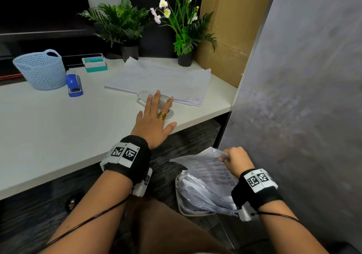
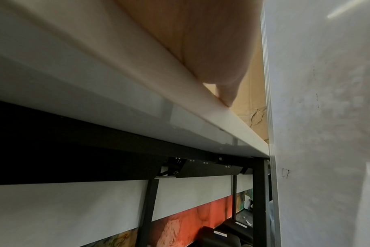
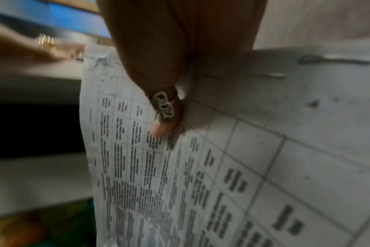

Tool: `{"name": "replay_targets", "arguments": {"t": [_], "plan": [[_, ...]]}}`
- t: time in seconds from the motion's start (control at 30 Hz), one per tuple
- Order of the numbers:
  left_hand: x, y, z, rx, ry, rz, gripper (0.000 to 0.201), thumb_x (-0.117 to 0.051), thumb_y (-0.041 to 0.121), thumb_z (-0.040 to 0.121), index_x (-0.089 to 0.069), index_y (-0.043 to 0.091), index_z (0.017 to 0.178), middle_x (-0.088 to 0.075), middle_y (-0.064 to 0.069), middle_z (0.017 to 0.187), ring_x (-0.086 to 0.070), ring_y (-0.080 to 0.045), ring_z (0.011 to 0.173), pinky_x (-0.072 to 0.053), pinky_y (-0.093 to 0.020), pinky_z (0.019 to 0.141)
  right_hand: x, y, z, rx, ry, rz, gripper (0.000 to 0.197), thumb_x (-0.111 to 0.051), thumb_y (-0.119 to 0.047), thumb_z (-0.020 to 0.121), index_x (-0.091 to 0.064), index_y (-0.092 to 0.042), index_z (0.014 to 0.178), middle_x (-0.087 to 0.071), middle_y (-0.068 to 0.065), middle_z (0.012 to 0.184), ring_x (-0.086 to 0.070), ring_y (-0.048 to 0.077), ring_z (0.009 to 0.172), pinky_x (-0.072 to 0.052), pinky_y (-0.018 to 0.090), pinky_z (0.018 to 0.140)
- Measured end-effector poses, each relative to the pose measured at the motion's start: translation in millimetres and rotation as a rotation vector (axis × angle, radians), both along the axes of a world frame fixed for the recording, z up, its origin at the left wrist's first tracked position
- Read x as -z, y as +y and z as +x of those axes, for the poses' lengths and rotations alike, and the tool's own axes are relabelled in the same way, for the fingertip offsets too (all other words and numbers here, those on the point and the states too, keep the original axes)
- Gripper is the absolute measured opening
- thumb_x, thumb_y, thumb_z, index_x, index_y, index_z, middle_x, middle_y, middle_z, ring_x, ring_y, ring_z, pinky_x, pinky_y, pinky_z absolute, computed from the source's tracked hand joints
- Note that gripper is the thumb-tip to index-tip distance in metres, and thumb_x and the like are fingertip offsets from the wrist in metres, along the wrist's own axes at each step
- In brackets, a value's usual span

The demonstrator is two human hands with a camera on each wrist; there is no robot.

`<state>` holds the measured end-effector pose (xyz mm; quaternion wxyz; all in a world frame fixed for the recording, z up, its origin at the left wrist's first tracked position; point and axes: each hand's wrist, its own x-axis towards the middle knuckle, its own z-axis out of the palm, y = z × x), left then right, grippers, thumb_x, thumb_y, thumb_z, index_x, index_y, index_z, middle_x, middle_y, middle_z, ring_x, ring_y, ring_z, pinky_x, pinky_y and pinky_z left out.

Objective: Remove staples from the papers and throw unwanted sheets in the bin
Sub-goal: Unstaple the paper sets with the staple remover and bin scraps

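My right hand (image 1: pixel 233 158) pinches the top edge of a printed sheet (image 1: pixel 207 168) and holds it over the bin (image 1: pixel 179 201) on the floor, which is full of crumpled papers. In the right wrist view the ringed finger (image 3: pixel 165 117) lies against the sheet (image 3: pixel 243 167), whose table print shows. My left hand (image 1: pixel 154 114) lies flat with straight fingers at the desk's front edge, its fingertips over a grey stapler (image 1: pixel 166 99). A stack of papers (image 1: pixel 162 79) lies behind it. The left wrist view shows only the palm (image 2: pixel 211 50) on the desk edge (image 2: pixel 232 120).
A blue stapler (image 1: pixel 74 85), a light blue basket (image 1: pixel 42 68) and a teal box (image 1: pixel 94 62) stand at the desk's left back. Two potted plants (image 1: pixel 121 26) and a cardboard box (image 1: pixel 233 28) line the back. A grey partition (image 1: pixel 303 77) stands right of the bin.
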<state>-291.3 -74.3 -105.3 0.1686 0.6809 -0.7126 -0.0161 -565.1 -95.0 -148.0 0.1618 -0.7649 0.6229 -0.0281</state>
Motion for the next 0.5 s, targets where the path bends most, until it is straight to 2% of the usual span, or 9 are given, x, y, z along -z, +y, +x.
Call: {"name": "replay_targets", "arguments": {"t": [0.13, 0.3, 0.37, 0.47, 0.5], "plan": [[1.4, -0.5, 0.1, -0.004, -0.006, -0.004, 0.071, -0.033, 0.052, 0.095, 0.015, 0.037, 0.146, 0.026, 0.000, 0.154, 0.017, -0.024, 0.143, -0.015, -0.053, 0.114, 50.1, -5.8, 11.3, -0.052, 0.176, 0.134, 0.023, -0.051, -0.009, 0.089, -0.067, -0.007, 0.106, -0.063, 0.016, 0.110, -0.059, 0.031, 0.107, -0.046, 0.033, 0.086], [2.3, -0.4, -0.4, -0.013, -0.026, -0.010, 0.070, -0.031, 0.052, 0.095, 0.018, 0.038, 0.143, 0.027, -0.001, 0.154, 0.019, -0.024, 0.143, -0.016, -0.052, 0.114, 121.1, -8.6, 14.2, -0.078, 0.138, 0.300, 0.036, -0.052, -0.035, 0.092, -0.063, -0.009, 0.115, -0.061, 0.014, 0.119, -0.053, 0.028, 0.115, -0.038, 0.026, 0.093], [2.5, -1.0, 0.1, -0.011, -0.028, -0.008, 0.070, -0.030, 0.053, 0.095, 0.022, 0.040, 0.140, 0.028, -0.001, 0.153, 0.019, -0.023, 0.143, -0.017, -0.052, 0.114, 144.9, -12.7, 11.8, -0.040, 0.141, 0.391, 0.040, -0.050, -0.039, 0.092, -0.061, -0.012, 0.120, -0.060, 0.012, 0.124, -0.053, 0.027, 0.116, -0.038, 0.026, 0.096], [3.6, -1.3, 0.0, -0.001, -0.033, -0.013, 0.070, -0.029, 0.053, 0.095, 0.027, 0.042, 0.135, 0.029, -0.002, 0.153, 0.020, -0.024, 0.143, -0.017, -0.052, 0.114, 148.9, -17.6, 12.2, -0.003, 0.052, 0.435, 0.047, -0.051, -0.041, 0.092, -0.051, -0.015, 0.131, -0.057, 0.008, 0.130, -0.051, 0.024, 0.121, -0.036, 0.024, 0.098], [4.4, -1.4, -0.2, -0.002, -0.035, -0.020, 0.070, -0.029, 0.053, 0.095, 0.027, 0.042, 0.135, 0.028, -0.002, 0.153, 0.020, -0.024, 0.143, -0.017, -0.052, 0.114, 145.3, -18.3, 12.0, 0.017, -0.008, 0.412, 0.054, -0.052, -0.047, 0.090, -0.048, -0.015, 0.134, -0.056, 0.006, 0.131, -0.050, 0.023, 0.122, -0.036, 0.024, 0.100]]}}
